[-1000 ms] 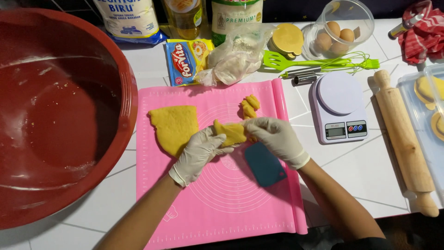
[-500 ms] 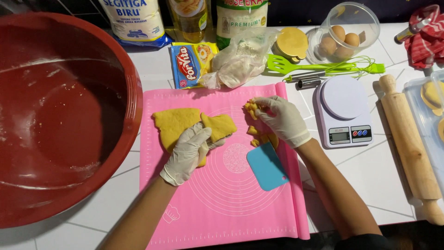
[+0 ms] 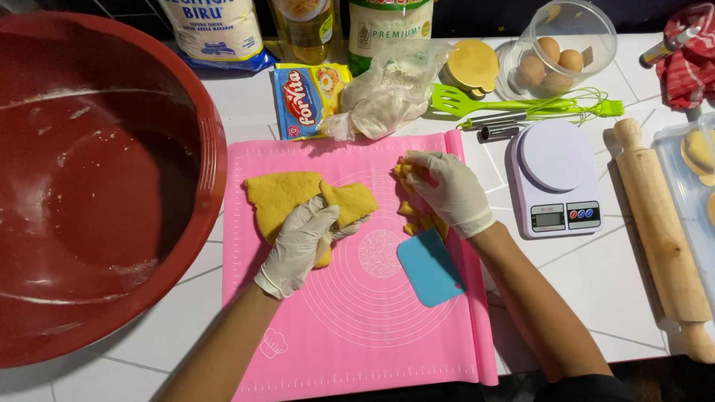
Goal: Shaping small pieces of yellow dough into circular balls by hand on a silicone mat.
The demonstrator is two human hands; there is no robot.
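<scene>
Head view: gloved hands on dough (image 3: 298, 201)

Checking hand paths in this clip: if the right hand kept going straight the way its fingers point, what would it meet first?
The right hand points up-left across the pink mat, resting on small dough scraps. Beyond them, the first thing in line looks like the clear bag of flour, though depth is hard to judge.

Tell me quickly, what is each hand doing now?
Left hand: pressing flat on the large dough piece, fingers spread, not gripping.
Right hand: closed around small dough scraps.
</scene>
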